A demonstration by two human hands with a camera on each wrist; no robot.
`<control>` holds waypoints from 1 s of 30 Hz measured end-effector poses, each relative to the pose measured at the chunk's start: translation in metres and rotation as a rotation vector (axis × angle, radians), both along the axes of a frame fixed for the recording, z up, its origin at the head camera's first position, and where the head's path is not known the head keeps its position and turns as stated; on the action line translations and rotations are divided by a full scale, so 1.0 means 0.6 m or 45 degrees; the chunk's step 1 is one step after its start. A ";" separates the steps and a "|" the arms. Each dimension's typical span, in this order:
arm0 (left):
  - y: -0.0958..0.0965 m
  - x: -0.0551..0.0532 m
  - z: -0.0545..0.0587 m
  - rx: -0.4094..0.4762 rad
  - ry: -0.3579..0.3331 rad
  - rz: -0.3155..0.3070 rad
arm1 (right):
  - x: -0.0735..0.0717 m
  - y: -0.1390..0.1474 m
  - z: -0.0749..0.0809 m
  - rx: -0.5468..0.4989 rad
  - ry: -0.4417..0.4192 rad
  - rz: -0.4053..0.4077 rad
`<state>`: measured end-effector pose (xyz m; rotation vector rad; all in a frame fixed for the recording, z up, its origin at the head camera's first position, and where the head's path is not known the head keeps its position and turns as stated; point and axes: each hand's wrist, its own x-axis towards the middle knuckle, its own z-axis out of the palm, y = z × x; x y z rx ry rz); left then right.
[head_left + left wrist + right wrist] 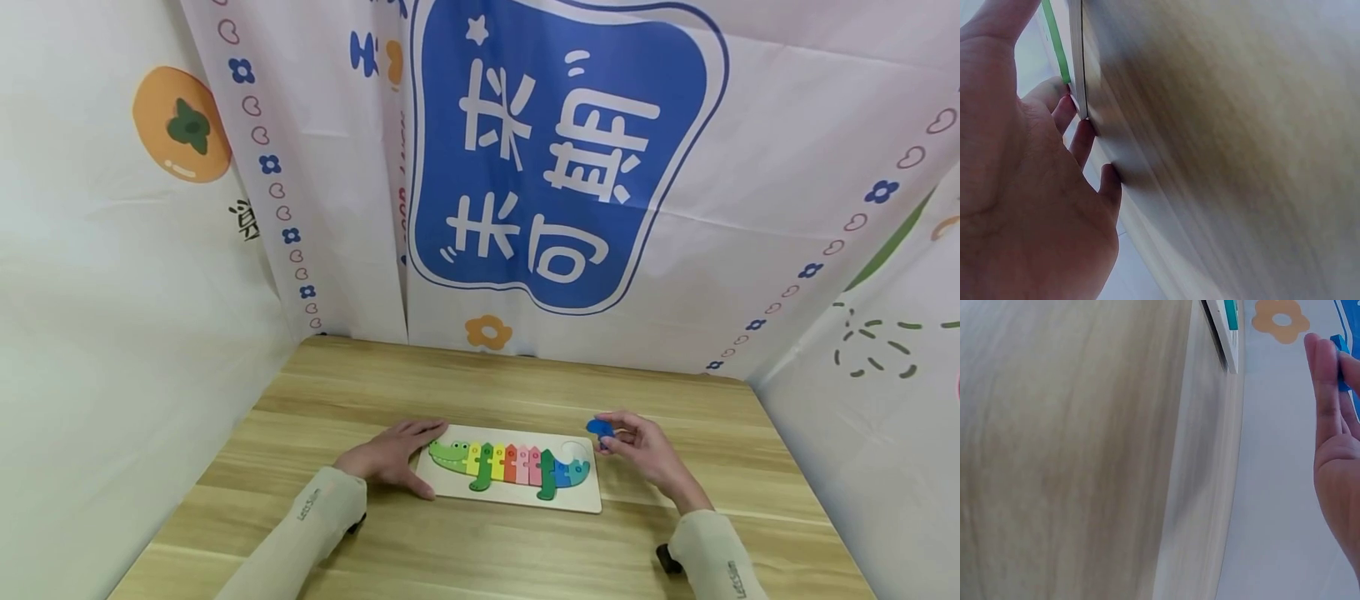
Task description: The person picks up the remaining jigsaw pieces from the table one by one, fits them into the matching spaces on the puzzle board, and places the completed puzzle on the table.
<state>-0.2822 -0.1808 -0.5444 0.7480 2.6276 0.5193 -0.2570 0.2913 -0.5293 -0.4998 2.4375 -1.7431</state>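
A wooden crocodile puzzle board (510, 502) lies flat on the table, with several coloured pieces set in it, from a green head to blue and teal pieces. At its upper right a curled tail-shaped recess shows bare wood. My left hand (396, 457) rests at the board's left end, thumb and fingers spread; in the left wrist view its fingertips touch the board's edge (1079, 62) and the table. Just off the board's right end, my right hand (647, 450) pinches a blue puzzle piece (600, 427) between thumb and fingers, raised above the table in the right wrist view.
The wood-grain table (450, 550) extends around the board. A printed white cloth (352, 250) with a blue sign hangs behind its far edge, and white cloth sides stand at left and right. Dark wrist devices (667, 559) sit under both sleeves.
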 end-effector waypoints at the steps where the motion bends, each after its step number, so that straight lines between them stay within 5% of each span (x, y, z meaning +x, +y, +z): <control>1: 0.000 0.000 0.000 0.000 0.001 -0.003 | 0.000 0.000 0.000 0.005 -0.003 -0.002; 16: 0.000 -0.002 -0.002 0.008 -0.005 0.000 | -0.004 -0.015 0.005 0.002 -0.171 -0.122; 22: -0.001 -0.003 -0.002 0.007 0.000 -0.007 | -0.010 -0.029 0.001 0.178 -0.161 -0.227; 30: -0.001 -0.002 -0.002 0.002 0.006 -0.007 | -0.017 -0.038 -0.015 0.257 -0.188 -0.170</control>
